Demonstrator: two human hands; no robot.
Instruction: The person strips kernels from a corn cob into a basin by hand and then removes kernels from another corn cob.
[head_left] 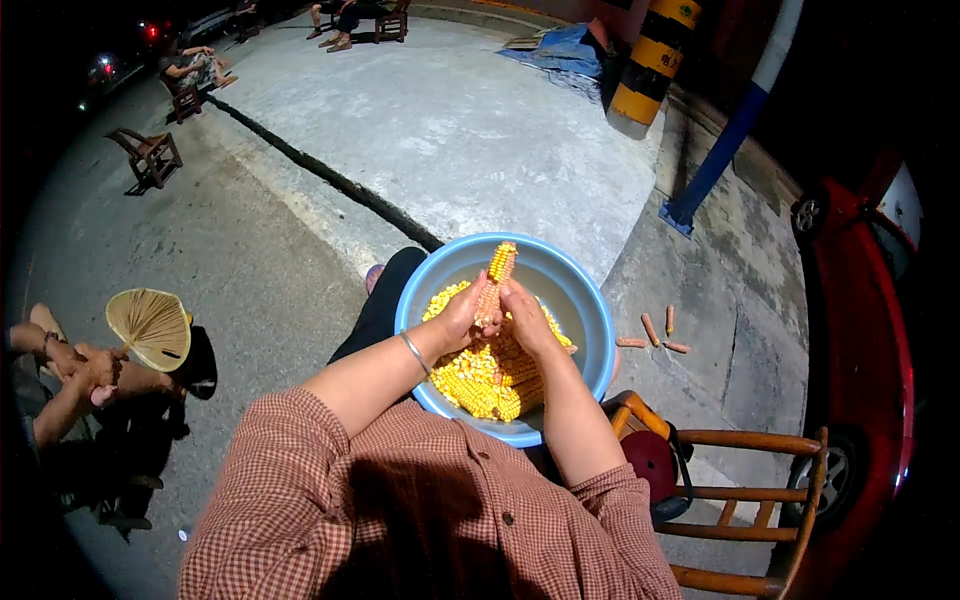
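Over a blue plastic basin (590,290) on my lap, both hands are closed around one corn cob (502,262). Yellow kernels still cover part of its upper end, while the lower part between my hands is stripped pinkish. My left hand (460,315), below a silver bangle, grips the cob's lower left side. My right hand (524,312) presses on it from the right, with the thumb against the cob. Beneath them lie loose yellow corn kernels (460,362) and several unshelled corn cobs (485,395).
Several bare cobs (650,330) lie on the concrete right of the basin. A wooden chair (750,438) with a dark red bag (650,465) stands at my right, near a red car (865,330). At left, another person sits beside a hand fan (150,328).
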